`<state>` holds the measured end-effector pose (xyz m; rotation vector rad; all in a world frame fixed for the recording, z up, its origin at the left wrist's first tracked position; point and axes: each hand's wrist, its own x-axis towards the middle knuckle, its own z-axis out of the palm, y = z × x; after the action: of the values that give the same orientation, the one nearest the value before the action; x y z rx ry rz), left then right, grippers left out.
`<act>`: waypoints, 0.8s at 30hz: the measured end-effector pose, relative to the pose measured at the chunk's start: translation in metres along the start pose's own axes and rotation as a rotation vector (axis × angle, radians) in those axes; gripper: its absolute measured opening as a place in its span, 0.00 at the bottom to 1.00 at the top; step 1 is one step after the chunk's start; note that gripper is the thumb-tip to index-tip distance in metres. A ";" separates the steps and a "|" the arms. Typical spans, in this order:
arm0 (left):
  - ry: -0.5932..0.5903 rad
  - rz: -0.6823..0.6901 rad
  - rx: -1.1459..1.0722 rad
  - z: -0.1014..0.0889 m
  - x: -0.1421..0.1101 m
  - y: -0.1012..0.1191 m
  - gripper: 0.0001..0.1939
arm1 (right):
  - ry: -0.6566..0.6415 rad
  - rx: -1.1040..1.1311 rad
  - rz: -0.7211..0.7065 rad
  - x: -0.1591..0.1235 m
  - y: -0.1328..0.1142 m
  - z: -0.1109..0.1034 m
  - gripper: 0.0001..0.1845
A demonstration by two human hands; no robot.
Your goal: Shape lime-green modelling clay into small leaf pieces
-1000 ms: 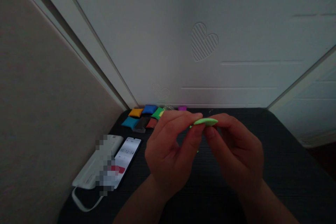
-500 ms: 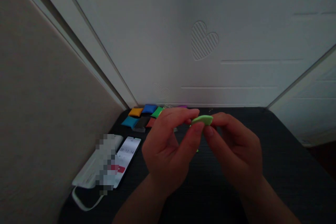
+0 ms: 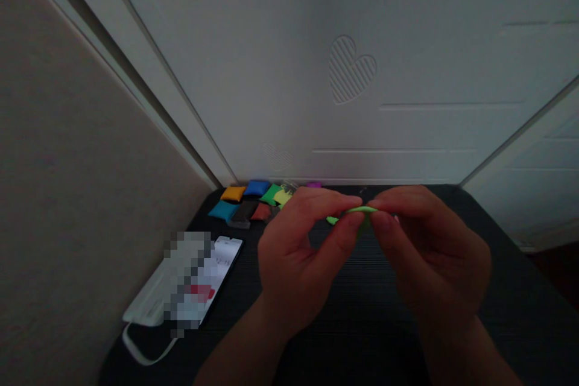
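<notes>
A thin, flattened piece of light green modelling clay (image 3: 363,210) is pinched between both hands above the dark table. My left hand (image 3: 301,253) grips its left end between thumb and fingers. On the right end, the thumb and forefinger of my right hand (image 3: 434,253) are closed. The piece is seen nearly edge-on, and the fingertips cover its ends. Behind my left fingers, another bit of green clay (image 3: 332,220) shows on the table, partly hidden.
Several coloured clay packets, among them a blue one (image 3: 257,187) and a black one (image 3: 244,211), lie at the table's back left. A phone (image 3: 226,253) and a white strapped object (image 3: 147,298) lie at the left. A white panel (image 3: 407,60) rises behind the table (image 3: 479,241).
Both hands have shifted to the right, the right hand farther. The green clay has moved with them and turned more edge-on. More of the packets and the other green bit now show.
</notes>
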<state>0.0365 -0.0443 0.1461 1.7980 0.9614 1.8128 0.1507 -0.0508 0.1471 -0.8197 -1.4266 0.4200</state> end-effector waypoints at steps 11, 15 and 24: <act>-0.022 0.047 -0.031 -0.003 -0.001 -0.002 0.11 | -0.031 0.059 -0.001 -0.001 0.001 -0.001 0.11; -0.056 0.048 -0.062 -0.003 -0.001 -0.003 0.12 | 0.003 0.100 0.011 -0.001 0.001 0.000 0.10; -0.161 -0.036 -0.015 -0.004 0.000 -0.003 0.08 | 0.010 0.147 0.017 0.001 0.002 -0.001 0.10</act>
<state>0.0316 -0.0432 0.1448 1.8727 0.9102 1.6206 0.1520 -0.0490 0.1466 -0.7147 -1.3631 0.5269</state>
